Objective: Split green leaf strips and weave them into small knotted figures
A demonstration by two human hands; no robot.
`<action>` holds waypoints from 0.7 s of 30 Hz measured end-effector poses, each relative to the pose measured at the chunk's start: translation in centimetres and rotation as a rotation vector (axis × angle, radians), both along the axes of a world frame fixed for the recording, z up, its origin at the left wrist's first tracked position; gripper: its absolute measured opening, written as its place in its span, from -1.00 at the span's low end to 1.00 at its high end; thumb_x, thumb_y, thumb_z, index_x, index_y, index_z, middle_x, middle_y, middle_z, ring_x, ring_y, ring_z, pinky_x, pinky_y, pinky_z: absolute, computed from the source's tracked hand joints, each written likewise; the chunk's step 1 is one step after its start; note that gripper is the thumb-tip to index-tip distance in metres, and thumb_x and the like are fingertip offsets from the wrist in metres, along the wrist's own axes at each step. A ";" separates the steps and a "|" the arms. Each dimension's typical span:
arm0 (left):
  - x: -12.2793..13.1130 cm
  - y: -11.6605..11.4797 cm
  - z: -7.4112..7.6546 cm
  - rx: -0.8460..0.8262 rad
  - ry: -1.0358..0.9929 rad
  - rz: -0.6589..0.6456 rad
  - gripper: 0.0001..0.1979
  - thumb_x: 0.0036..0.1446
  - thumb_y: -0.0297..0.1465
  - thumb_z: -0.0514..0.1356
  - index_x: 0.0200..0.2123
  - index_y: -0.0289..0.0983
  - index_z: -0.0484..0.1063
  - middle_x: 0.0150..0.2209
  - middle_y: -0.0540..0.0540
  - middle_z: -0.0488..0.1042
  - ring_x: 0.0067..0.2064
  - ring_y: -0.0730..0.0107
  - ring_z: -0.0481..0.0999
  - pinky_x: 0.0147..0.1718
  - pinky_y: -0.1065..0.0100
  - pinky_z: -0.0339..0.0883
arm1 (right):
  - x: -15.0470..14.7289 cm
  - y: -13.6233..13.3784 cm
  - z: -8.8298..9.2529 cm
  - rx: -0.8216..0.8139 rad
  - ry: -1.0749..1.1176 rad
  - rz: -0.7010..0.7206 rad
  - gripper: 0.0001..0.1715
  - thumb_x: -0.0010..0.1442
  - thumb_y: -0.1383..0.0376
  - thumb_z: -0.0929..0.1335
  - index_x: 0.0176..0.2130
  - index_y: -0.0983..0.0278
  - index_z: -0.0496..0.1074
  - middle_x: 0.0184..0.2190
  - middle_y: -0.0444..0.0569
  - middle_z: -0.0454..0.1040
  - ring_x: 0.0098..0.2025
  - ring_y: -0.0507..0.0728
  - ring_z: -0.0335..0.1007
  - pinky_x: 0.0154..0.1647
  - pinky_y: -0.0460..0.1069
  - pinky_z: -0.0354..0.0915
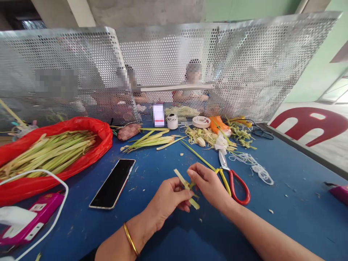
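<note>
My left hand (pixel 174 197), below a gold bangle (pixel 131 239), pinches a flat pale-green leaf strip (pixel 179 176) between thumb and fingers. The strip slants across the fingers, its ends sticking out above and below. My right hand (pixel 208 181) is closed on the strip's middle, where a small folded or knotted green piece (pixel 191 185) shows; its exact shape is partly hidden by fingers. Just right of that hand lie scissors (pixel 239 186) with one red and one yellow handle. A long green stem (pixel 198 155) runs up from the scissors toward the back.
On the left, a red plastic bag (pixel 104 139) holds many leaf strips. A phone (pixel 112 185) lies flat beside a magenta power strip (pixel 49 206). Behind are loose leaves (pixel 152 140), a tape roll (pixel 201 122) and white string (pixel 261 172). A perforated metal screen (pixel 163 50) separates people opposite.
</note>
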State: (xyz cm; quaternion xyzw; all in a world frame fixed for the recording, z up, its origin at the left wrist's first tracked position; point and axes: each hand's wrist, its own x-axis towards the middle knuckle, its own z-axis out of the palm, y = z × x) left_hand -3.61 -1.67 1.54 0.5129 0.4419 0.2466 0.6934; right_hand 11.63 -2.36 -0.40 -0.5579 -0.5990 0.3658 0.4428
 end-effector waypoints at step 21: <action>-0.3 0.7 -0.3 -0.007 0.024 0.118 -0.77 -0.05 -0.28 0.30 -0.46 -0.36 0.46 -0.63 0.01 0.41 -0.60 0.51 0.39 -0.53 0.44 0.30 | 0.0 -0.1 -0.1 0.002 -0.038 -0.082 -0.71 0.19 0.14 0.29 -0.47 0.26 0.34 -0.61 -0.20 0.29 -0.52 0.02 0.20 -0.47 -0.08 0.15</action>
